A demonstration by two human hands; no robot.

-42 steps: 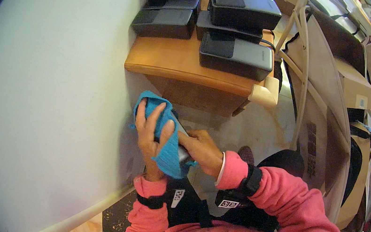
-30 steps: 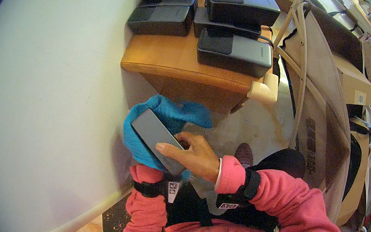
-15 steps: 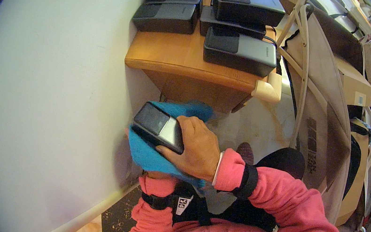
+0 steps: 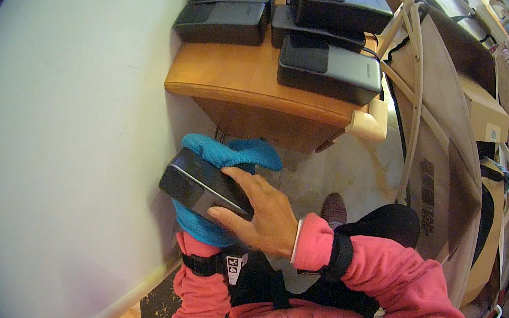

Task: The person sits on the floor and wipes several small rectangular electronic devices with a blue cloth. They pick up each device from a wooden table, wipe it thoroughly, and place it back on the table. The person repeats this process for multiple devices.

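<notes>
My right hand (image 4: 266, 216) grips one end of a black box-shaped device (image 4: 199, 180), thumb on the near long edge and fingers along the far one. The device lies tilted in a blue cloth (image 4: 203, 225), which shows on both long sides of it. My left forearm runs up into the cloth. My left hand is hidden beneath the cloth and the device, so its fingers do not show. Both are held in front of a wooden table, beside the wall.
Several similar black devices stand on the wooden table (image 4: 214, 78) ahead, with a pale guard (image 4: 370, 120) on its corner. A white wall (image 4: 71, 120) rises at the left. To the right are a brown fabric frame (image 4: 442, 166) and cardboard boxes (image 4: 485, 113).
The device has turned, so a different face and long edge show, and it has shifted slightly left. The left forearm has moved left, and the cloth has bunched up at the far side.
</notes>
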